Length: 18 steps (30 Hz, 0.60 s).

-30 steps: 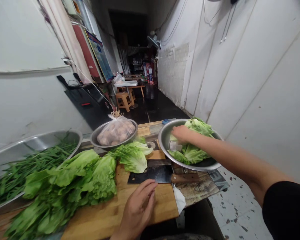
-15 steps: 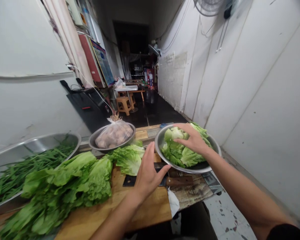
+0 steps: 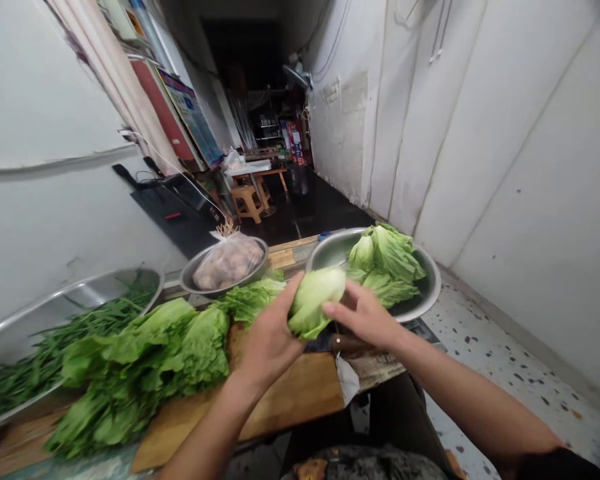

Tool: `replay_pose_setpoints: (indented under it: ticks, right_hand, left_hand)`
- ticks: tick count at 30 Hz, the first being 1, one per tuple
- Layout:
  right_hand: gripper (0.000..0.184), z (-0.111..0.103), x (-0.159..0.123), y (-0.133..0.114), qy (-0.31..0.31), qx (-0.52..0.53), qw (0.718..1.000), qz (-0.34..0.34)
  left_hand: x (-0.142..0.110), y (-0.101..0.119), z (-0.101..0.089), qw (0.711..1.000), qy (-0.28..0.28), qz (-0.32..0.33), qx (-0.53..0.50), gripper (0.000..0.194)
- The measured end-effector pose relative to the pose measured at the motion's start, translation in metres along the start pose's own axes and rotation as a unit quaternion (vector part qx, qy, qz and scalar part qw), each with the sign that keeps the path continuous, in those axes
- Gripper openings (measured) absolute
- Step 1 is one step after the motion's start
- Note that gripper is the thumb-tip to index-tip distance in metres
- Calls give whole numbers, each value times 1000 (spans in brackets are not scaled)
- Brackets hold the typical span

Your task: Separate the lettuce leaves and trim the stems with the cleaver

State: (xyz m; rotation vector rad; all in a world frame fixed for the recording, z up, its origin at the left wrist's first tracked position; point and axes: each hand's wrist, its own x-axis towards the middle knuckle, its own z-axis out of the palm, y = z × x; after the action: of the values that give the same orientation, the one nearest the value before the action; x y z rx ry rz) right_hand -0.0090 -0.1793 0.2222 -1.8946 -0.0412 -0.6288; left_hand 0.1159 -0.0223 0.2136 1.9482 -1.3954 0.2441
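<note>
Both hands hold a small pale green lettuce head [image 3: 316, 300] above the wooden cutting board [image 3: 300, 393]. My left hand [image 3: 270, 337] cups its left side with curled fingers. My right hand [image 3: 363, 317] grips its right side. Just behind sits a metal bowl [image 3: 427, 293] holding more lettuce pieces [image 3: 385, 263]. A cleaver lies under my hands; only its wooden handle [image 3: 347, 343] shows.
Loose lettuce leaves [image 3: 145, 360] pile on the board's left. A steel tray [image 3: 75, 300] of long green stalks stands far left. A bowl with a plastic bag of brown round items [image 3: 227, 261] sits behind. A white wall runs along the right; a corridor with stools lies ahead.
My right hand lifted a lettuce head out of the metal bowl and brought it toward me. My left hand rose from the board and took hold of it too.
</note>
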Motion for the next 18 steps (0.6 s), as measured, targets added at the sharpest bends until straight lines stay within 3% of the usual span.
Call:
replay_pose_setpoints:
  ticks: [2, 4, 7, 10, 13, 18]
  right_hand:
    - [51, 11, -20, 5, -68, -11, 997, 22]
    - [54, 17, -42, 17, -125, -144, 981, 46]
    - [53, 19, -66, 42, -174, -399, 895, 98]
    - [59, 18, -70, 61, -206, -519, 821, 121]
    - [58, 13, -64, 65, -234, -543, 798, 116]
    - [56, -3, -70, 49, -241, -575, 779, 61]
  left_hand:
    - [-36, -12, -13, 999, -25, -37, 32, 70]
    - [-72, -25, -23, 991, -58, -74, 90, 73]
    - [-110, -39, -32, 964, -145, -152, 163, 79]
    - [-120, -43, -33, 933, -220, -199, 204, 77]
    - [-116, -41, -32, 928, -234, -186, 223, 82]
    - [-123, -37, -28, 944, -236, -146, 177, 110]
